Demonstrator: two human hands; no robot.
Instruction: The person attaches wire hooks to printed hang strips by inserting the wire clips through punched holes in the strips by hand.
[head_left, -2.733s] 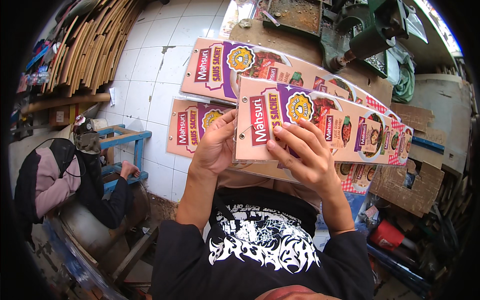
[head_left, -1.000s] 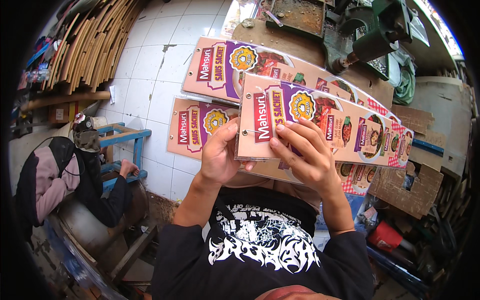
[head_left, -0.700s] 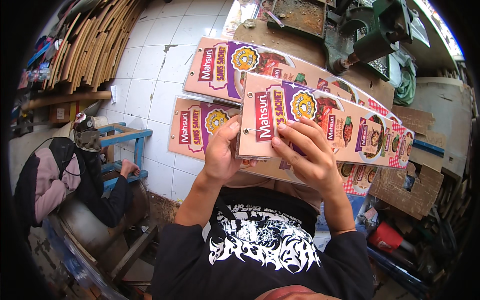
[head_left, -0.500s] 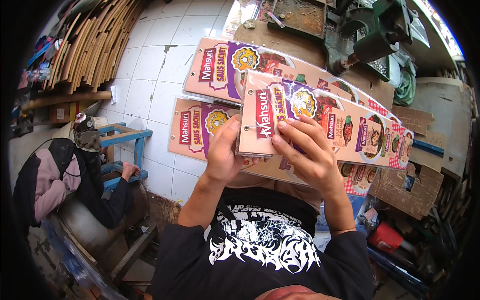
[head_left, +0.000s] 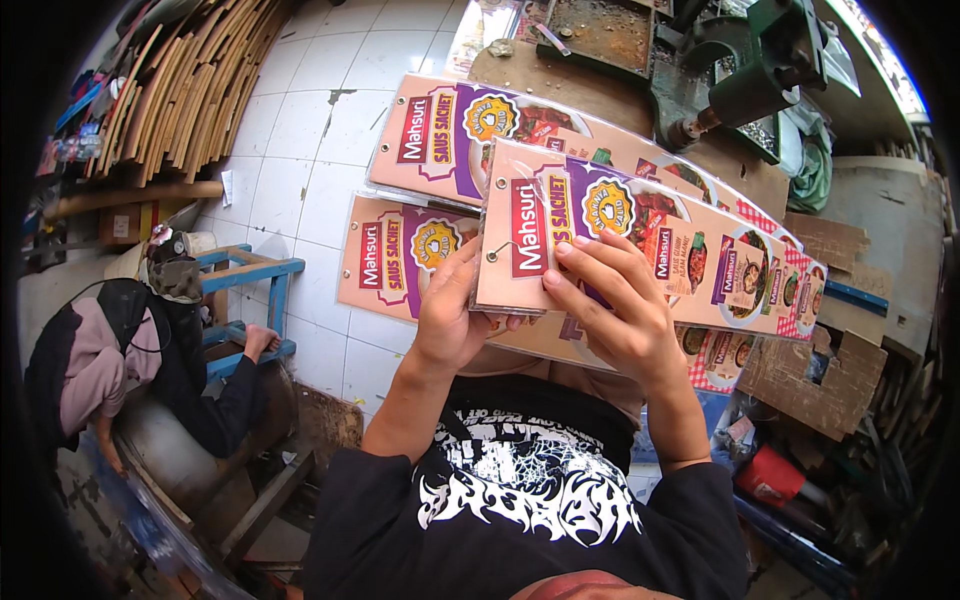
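A stack of long, glossy printed strips [head_left: 560, 205], peach with red, purple and yellow panels, lies before me at a slant. Two metal eyelets pierce its left end, and a thin bent wire [head_left: 507, 247] shows at the lower one. My left hand [head_left: 447, 310] is closed on that lower left corner, thumb upright along the edge and fingertips underneath. My right hand [head_left: 625, 310] grips the lower edge, its fingers bent over the top face; its thumb is hidden. Similar strips lie in a far pile [head_left: 415, 175] and a nearer pile [head_left: 375, 295] underneath.
A dark green drill-press-like machine [head_left: 755, 95] stands at the far right beside a rusty tray [head_left: 600, 35]. Worn boards [head_left: 815, 385] lie to the right. At left, another person [head_left: 110, 350] sits near a blue frame [head_left: 270, 275], with stacked wooden slats [head_left: 180, 90] behind.
The wire at the lower eyelet shows a different, more curved shape. My left thumb has shifted slightly left and down. The other person's arm has lowered.
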